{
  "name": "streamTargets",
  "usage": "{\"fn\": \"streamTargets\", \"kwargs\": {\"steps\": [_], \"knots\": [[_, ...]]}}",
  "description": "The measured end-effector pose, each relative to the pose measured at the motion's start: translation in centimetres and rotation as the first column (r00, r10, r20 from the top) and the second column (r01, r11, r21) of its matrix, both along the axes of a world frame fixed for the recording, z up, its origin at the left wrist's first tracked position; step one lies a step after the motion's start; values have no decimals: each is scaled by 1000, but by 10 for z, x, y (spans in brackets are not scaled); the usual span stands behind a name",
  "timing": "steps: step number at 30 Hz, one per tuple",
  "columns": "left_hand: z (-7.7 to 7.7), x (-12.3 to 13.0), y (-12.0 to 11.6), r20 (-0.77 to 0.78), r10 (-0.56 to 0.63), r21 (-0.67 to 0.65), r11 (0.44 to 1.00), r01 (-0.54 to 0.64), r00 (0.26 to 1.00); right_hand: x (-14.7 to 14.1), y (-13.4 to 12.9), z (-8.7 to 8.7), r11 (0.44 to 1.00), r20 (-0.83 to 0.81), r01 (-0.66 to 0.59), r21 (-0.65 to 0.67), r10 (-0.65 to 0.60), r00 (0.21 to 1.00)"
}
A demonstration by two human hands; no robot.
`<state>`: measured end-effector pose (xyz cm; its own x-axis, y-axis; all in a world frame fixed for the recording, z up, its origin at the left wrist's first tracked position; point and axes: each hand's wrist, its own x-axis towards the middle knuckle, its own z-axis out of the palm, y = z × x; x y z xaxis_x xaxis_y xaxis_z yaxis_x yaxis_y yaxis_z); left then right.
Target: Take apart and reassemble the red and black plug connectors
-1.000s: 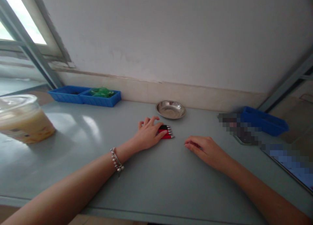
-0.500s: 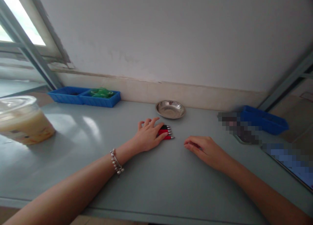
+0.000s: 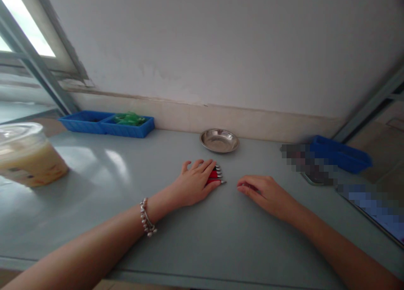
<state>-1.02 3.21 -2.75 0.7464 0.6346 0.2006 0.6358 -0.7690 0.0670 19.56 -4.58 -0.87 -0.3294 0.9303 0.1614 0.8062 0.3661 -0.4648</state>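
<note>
On the grey desk (image 3: 189,243), the left grip (image 3: 194,184), a beaded bracelet (image 3: 147,218) at its wrist, lies palm down with its fingers and thumb over a row of red and black pens (image 3: 213,174), silver tips pointing toward the loosely curled right grip (image 3: 263,193), which is apart from them. Beyond the pens sits a shallow metal dish (image 3: 219,142) near the wall (image 3: 205,50). A two-part blue tray (image 3: 126,130) holding something green and a lidded cup (image 3: 34,166) stand at left, a blue bin (image 3: 342,154) at right.
</note>
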Motion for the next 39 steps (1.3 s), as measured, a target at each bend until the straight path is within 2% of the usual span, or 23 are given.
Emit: {"fn": "streamTargets", "kwargs": {"steps": [15,28,31,39], "knots": [[-1,0,-14,-138,7,62,998,2,990,-1,0,2,1000,5,-4,-9,4,1000],[-2,-2,-19,-142,-18,162,986,41,990,-2,1,2,1000,3,3,-3,-3,1000],[2,1,-20,-115,-28,162,986,47,993,-1,2,2,1000,5,3,6,-3,1000],[25,10,-27,-44,-93,120,988,98,995,1,4,1,1000,12,5,-3,-5,1000]]}}
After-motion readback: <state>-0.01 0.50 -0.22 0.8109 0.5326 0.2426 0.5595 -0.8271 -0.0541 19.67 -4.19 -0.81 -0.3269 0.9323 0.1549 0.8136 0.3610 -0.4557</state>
